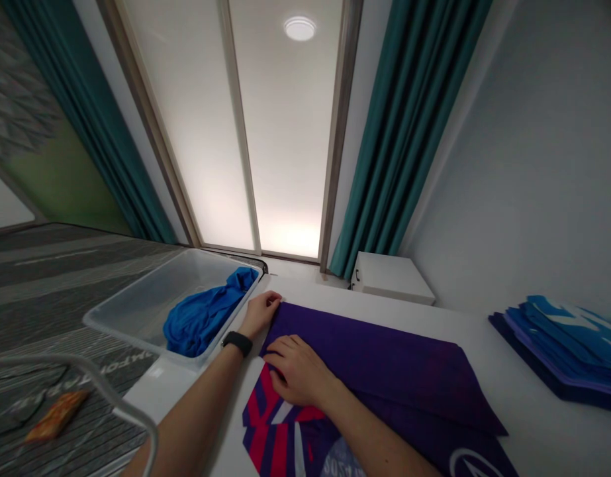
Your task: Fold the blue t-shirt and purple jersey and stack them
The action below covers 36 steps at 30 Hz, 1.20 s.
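A purple garment (384, 371) with red, white and blue stripes lies partly folded on a white table (533, 424). My left hand (259, 313), with a black band on the wrist, pinches the garment's far left corner with closed fingers. My right hand (298, 374) lies on the fabric just behind that corner, its fingers curled over the folded edge and pressing it down.
A clear plastic bin (136, 305) holding a crumpled blue garment (206, 318) stands left of the table. A stack of folded blue and purple clothes (563, 344) lies at the right. A small white box (392, 278) sits at the back below teal curtains (394, 132).
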### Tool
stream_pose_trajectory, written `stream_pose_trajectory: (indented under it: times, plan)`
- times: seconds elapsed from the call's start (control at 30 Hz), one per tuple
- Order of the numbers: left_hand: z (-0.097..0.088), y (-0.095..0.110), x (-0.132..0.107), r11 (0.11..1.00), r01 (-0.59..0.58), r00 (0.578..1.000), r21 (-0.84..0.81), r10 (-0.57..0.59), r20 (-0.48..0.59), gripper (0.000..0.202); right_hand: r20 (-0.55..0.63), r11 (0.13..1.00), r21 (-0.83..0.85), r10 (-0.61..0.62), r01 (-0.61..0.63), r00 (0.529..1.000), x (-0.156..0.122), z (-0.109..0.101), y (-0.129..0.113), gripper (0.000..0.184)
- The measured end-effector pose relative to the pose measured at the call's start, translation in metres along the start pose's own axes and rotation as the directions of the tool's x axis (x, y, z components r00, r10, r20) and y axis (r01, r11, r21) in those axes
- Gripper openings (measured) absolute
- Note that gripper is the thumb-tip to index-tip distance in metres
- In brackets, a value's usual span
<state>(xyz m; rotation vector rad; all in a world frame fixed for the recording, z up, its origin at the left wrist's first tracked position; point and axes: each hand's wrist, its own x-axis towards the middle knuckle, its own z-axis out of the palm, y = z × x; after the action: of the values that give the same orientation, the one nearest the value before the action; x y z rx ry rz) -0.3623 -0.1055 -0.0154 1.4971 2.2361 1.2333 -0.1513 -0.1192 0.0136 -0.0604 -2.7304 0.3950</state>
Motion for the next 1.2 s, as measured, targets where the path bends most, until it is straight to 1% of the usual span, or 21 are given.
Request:
stream_pose_trajectory:
  times: [0.13, 0.33, 0.5, 0.7, 0.87, 0.93, 1.03, 1.1, 1.2]
  plan:
    - [-0.002, -0.001, -0.001, 1.000, 0.001, 1.000, 0.018, 0.000, -0.003, 0.024, 0.002, 1.000, 0.013, 0.003, -0.003, 1.000, 0.001, -0.002, -0.001, 0.024]
    - [-0.003, 0.001, -0.003, 0.999, -0.011, 1.000, 0.047, 0.010, 0.024, 0.023, 0.007, 1.000, 0.019, 0.001, -0.001, 1.000, 0.000, 0.000, 0.000, 0.024]
    - [-0.003, 0.005, -0.003, 0.997, -0.012, 1.000, 0.072, 0.012, 0.011, 0.021, 0.025, 1.000, 0.019, 0.001, -0.002, 1.000, 0.001, -0.002, -0.002, 0.025]
    - [-0.001, 0.006, -0.002, 0.996, -0.004, 1.000, 0.084, 0.004, 0.005, 0.019, 0.064, 0.999, 0.034, 0.018, -0.020, 0.998, -0.001, -0.006, -0.004, 0.033]
    - [-0.002, 0.009, -0.004, 0.995, -0.008, 1.000, 0.097, 0.008, 0.002, 0.018, 0.042, 0.995, 0.065, 0.071, -0.074, 0.997, -0.001, -0.008, -0.004, 0.042]
    - [-0.002, 0.010, -0.005, 0.995, -0.008, 1.000, 0.101, 0.007, 0.003, 0.018, 0.065, 0.995, 0.055, 0.082, -0.086, 0.994, -0.001, -0.007, -0.004, 0.048]
    - [-0.002, 0.010, -0.004, 0.994, -0.008, 1.000, 0.107, 0.008, 0.005, 0.018, 0.149, 0.997, 0.043, 0.060, -0.067, 0.987, -0.002, -0.007, -0.005, 0.053]
    - [-0.001, 0.009, -0.003, 0.994, -0.005, 1.000, 0.109, 0.005, 0.006, 0.018, 0.193, 0.998, 0.049, 0.037, -0.047, 0.980, -0.003, -0.009, -0.006, 0.054]
    - [0.000, 0.008, -0.002, 0.994, 0.001, 1.000, 0.110, -0.002, 0.004, 0.018, 0.218, 0.997, 0.060, 0.027, -0.041, 0.976, -0.004, -0.012, -0.008, 0.053]
